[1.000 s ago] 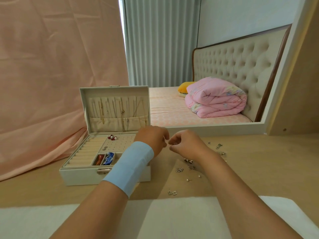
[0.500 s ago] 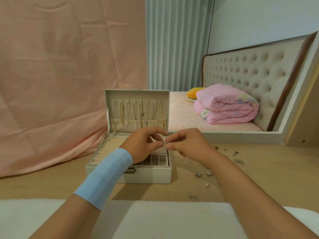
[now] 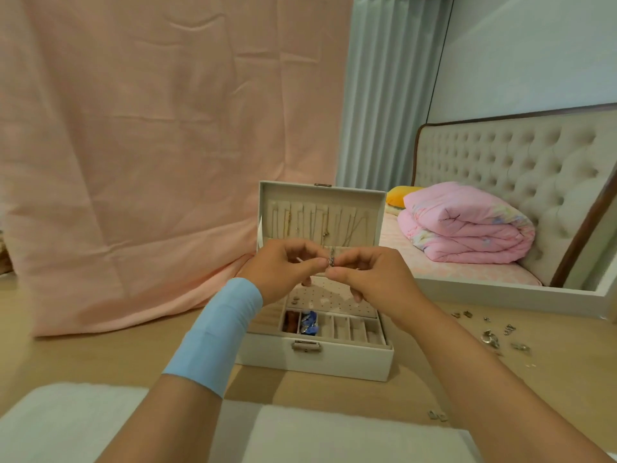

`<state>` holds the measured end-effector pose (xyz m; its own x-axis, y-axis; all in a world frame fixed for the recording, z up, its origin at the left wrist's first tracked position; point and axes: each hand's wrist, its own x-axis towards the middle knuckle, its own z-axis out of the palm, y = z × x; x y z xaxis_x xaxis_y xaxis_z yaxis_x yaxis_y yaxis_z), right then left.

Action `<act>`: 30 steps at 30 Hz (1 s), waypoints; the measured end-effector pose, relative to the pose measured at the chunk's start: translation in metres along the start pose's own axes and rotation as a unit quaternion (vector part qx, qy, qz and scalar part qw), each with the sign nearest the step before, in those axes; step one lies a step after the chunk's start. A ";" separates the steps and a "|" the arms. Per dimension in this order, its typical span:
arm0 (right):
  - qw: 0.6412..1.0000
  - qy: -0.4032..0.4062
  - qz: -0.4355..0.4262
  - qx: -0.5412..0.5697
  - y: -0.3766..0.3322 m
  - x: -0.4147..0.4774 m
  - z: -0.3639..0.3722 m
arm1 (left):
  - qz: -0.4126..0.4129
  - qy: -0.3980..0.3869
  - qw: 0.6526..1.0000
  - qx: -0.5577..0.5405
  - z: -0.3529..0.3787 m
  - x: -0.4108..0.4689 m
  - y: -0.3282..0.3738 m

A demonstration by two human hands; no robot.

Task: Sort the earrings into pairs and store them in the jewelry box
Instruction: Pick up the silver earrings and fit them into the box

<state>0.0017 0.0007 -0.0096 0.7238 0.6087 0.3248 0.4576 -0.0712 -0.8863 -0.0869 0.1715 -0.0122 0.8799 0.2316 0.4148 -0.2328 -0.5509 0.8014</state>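
A white jewelry box (image 3: 334, 357) stands open on the wooden table, its lid upright with thin chains hanging inside. My left hand (image 3: 283, 270), with a light blue band on the wrist, and my right hand (image 3: 370, 277) meet above the box's perforated earring panel (image 3: 334, 297). Both pinch one small silver earring (image 3: 331, 261) between their fingertips. Several loose silver earrings (image 3: 490, 337) lie scattered on the table to the right of the box. One more small pair of earrings (image 3: 437, 416) lies near the front.
Red and blue items (image 3: 302, 322) fill two front compartments of the box. A pink cloth (image 3: 150, 162) hangs at the left and back. A mirror (image 3: 500, 195) behind the table reflects a bed with a pink quilt. A white pad (image 3: 267, 436) covers the table's near edge.
Both hands have lifted from the table with the earring and now hold it over the box. The view has swung left, so the box sits in the middle.
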 end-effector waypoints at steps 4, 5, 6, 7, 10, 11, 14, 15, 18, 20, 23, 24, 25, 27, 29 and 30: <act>1.000 -0.025 0.001 -0.001 -0.013 0.018 0.020 | -0.001 0.085 0.996 0.030 -0.015 0.000 -0.012; 0.999 -0.033 -0.003 -0.011 -0.016 0.023 0.024 | 0.000 0.104 0.994 0.030 -0.017 0.001 -0.015; 0.999 -0.037 -0.010 -0.021 -0.018 0.028 0.028 | -0.001 0.116 0.993 0.035 -0.020 0.001 -0.018; 0.999 -0.039 -0.017 -0.029 -0.020 0.033 0.031 | -0.001 0.122 0.992 0.040 -0.022 0.002 -0.021; 0.999 -0.036 -0.022 -0.023 -0.019 0.042 0.038 | -0.008 0.134 0.990 0.043 -0.029 0.003 -0.031; 0.999 -0.032 -0.023 -0.022 -0.016 0.044 0.039 | -0.012 0.133 0.990 0.041 -0.029 0.004 -0.034; 0.996 -0.021 -0.033 -0.076 -0.004 0.048 0.041 | -0.029 0.110 0.993 0.043 -0.024 0.003 -0.040; 0.994 -0.017 -0.036 -0.102 0.001 0.049 0.042 | -0.040 0.102 0.993 0.045 -0.021 0.004 -0.042; 0.985 -0.007 -0.038 -0.166 0.014 0.051 0.041 | -0.073 0.107 0.991 0.040 -0.017 0.005 -0.047; 0.975 -0.007 -0.039 -0.217 0.020 0.049 0.041 | -0.085 0.118 0.989 0.040 -0.017 0.006 -0.049; 0.953 -0.031 -0.055 -0.297 0.024 0.046 0.046 | -0.092 0.143 0.985 0.019 -0.020 0.004 -0.048; 0.946 -0.042 -0.060 -0.317 0.023 0.045 0.046 | -0.095 0.147 0.985 0.011 -0.021 0.004 -0.048; 0.940 -0.055 -0.061 -0.330 0.022 0.045 0.046 | -0.099 0.147 0.984 0.005 -0.022 0.004 -0.048; 0.937 -0.076 -0.056 -0.335 0.021 0.045 0.043 | -0.103 0.140 0.985 0.000 -0.024 0.003 -0.047; 0.940 -0.076 -0.056 -0.328 0.021 0.046 0.042 | -0.103 0.132 0.986 -0.004 -0.023 0.002 -0.045; 0.939 -0.065 -0.061 -0.331 0.022 0.046 0.043 | -0.102 0.128 0.986 -0.004 -0.023 0.002 -0.043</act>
<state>0.0230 0.0614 -0.0281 0.5958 0.7326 0.3291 0.7850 -0.4447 -0.4312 -0.0846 0.2143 -0.0362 0.7752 0.5334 0.3386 -0.0650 -0.4658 0.8825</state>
